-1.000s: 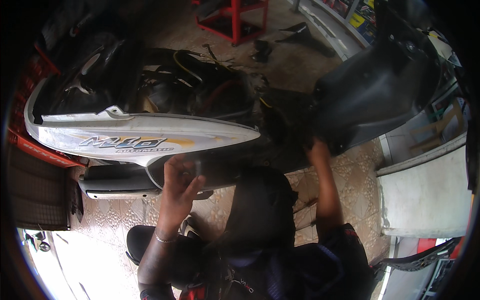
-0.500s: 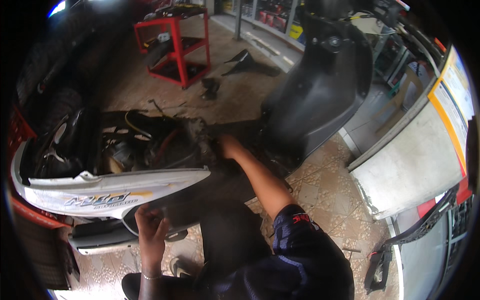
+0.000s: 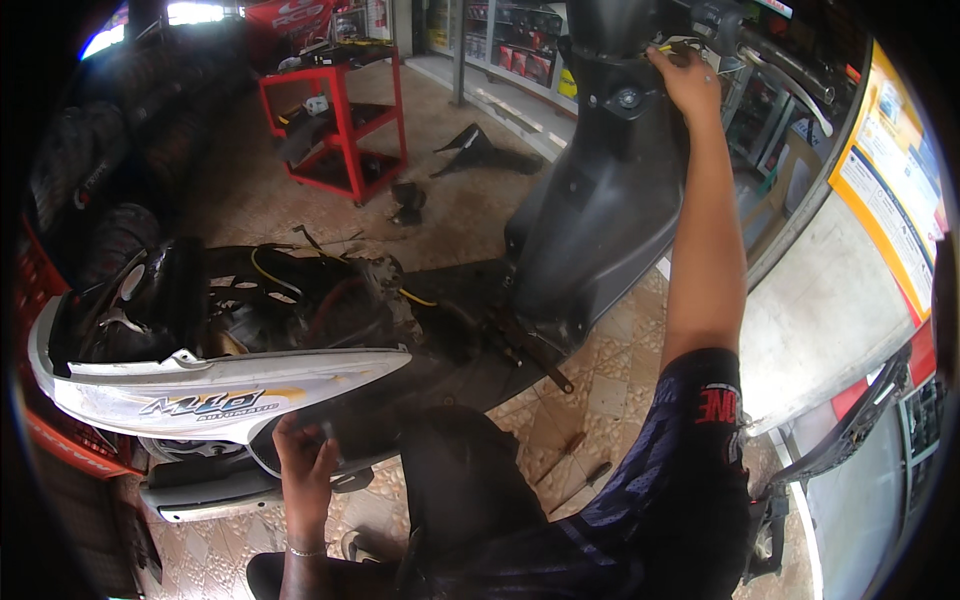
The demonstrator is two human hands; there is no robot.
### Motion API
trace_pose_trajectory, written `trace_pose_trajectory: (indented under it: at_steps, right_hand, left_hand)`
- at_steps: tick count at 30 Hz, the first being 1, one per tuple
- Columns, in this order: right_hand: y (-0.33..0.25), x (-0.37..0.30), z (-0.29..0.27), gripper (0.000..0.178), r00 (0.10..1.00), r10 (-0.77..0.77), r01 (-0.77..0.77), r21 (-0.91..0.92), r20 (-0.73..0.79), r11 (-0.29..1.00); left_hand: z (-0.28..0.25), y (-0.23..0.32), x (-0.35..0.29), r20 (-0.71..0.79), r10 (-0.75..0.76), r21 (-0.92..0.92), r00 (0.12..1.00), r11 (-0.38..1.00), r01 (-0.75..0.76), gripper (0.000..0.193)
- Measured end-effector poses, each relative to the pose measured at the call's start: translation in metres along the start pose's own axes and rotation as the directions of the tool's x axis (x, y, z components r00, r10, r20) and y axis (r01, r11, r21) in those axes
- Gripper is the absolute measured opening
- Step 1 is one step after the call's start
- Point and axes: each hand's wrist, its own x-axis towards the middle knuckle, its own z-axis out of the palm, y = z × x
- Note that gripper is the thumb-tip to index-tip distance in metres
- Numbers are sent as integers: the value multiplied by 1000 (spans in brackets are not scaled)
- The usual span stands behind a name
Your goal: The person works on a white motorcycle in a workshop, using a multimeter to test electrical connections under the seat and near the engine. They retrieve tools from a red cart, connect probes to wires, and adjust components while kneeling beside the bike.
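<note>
A partly stripped scooter lies across my view, with its white side panel (image 3: 230, 392) and open engine bay (image 3: 290, 300) at left. My right hand (image 3: 690, 82) reaches up to the scooter's dark front cover (image 3: 610, 200), just below the handlebar (image 3: 790, 70). Its fingers are bent together by a small yellow piece; what they grip is too small to make out. Low by the white panel is my left hand (image 3: 305, 455), its fingers curled in, and anything inside them is hidden. A yellow-sheathed cable (image 3: 418, 298) sticks out over the black footboard (image 3: 460, 330).
Behind the scooter stands a red tool cart (image 3: 352, 130). Black plastic parts (image 3: 485, 155) lie on the floor beyond. Screwdrivers (image 3: 590, 480) rest on the tiles near my knee (image 3: 455, 470). A white wall with a poster (image 3: 890, 190) borders the right side; tyres (image 3: 110, 150) stack at left.
My right hand has left the middle of the scooter and moved up and right to the front cover. The yellow cable end now shows there. My left hand stays nearly still.
</note>
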Motion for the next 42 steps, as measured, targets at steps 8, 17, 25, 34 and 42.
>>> trace_pose_trajectory:
  at_steps: [8, 17, 25, 34, 42]
  right_hand:
    - [12, 17, 8, 58, 990, 137, -124, 225, -41, 966]
    - [33, -2, 1, 30, 942, 333, -5, 990, -43, 141]
    - [25, -49, -7, 30, 959, 267, 106, 993, -92, -41]
    - [16, -55, 1, 34, 939, 271, 206, 977, -211, 49]
    - [0, -34, -6, 36, 975, 46, 98, 610, -216, 786]
  left_hand:
    - [-1, -8, 1, 30, 53, 9, 998, 999, -53, 67]
    - [-2, -12, 1, 24, 74, 57, 997, 996, -75, 69]
    - [0, -11, 2, 16, 81, 52, 997, 995, -81, 68]
    - [5, -8, 2, -10, 71, 27, 997, 997, -71, 67]
    - [8, -8, 3, -34, 58, -17, 998, 998, -59, 67]
